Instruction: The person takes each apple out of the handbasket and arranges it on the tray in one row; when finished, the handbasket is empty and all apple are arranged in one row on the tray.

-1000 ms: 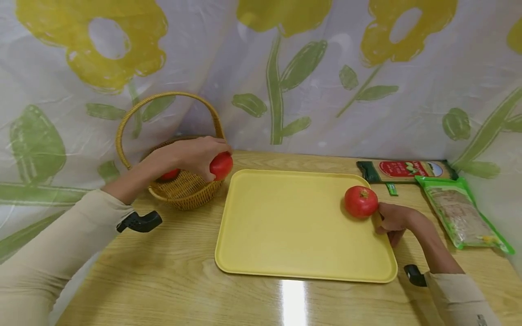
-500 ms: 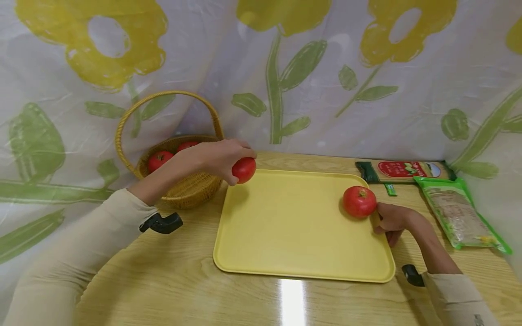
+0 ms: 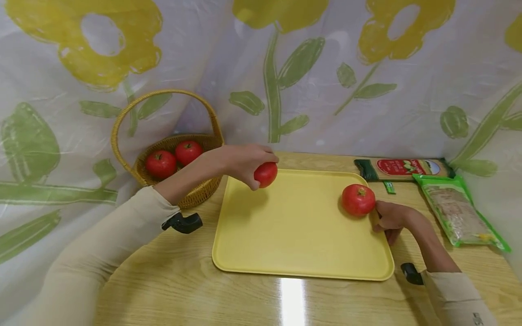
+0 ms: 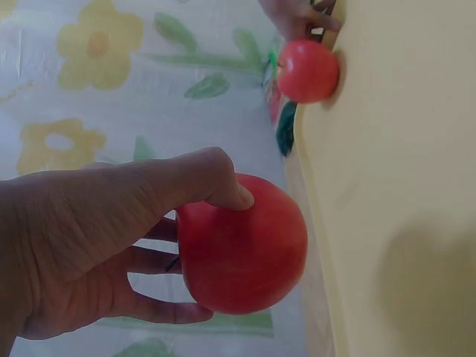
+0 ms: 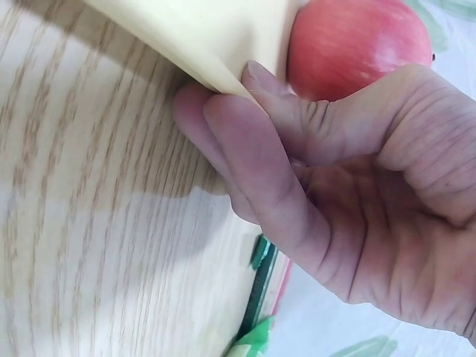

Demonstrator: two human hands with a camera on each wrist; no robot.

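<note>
My left hand holds a red tomato above the left back part of a yellow tray. The left wrist view shows the thumb on the near side of this tomato and other fingers behind it. My right hand pinches the tray's right edge; in the right wrist view its thumb is above the rim and fingers are below. Beside that thumb, a second tomato rests on the tray. Two more tomatoes lie in a wicker basket, partly behind the left arm.
The basket's tall handle arches up left of the tray. At the back right lie a brown and green packet, a small green packet and a clear green-edged bag. A flowered curtain hangs behind the wooden table.
My left hand has carried its tomato rightward from the basket to above the tray. The two tomatoes in the basket have come into clearer sight. My right hand has stayed at the tray's edge.
</note>
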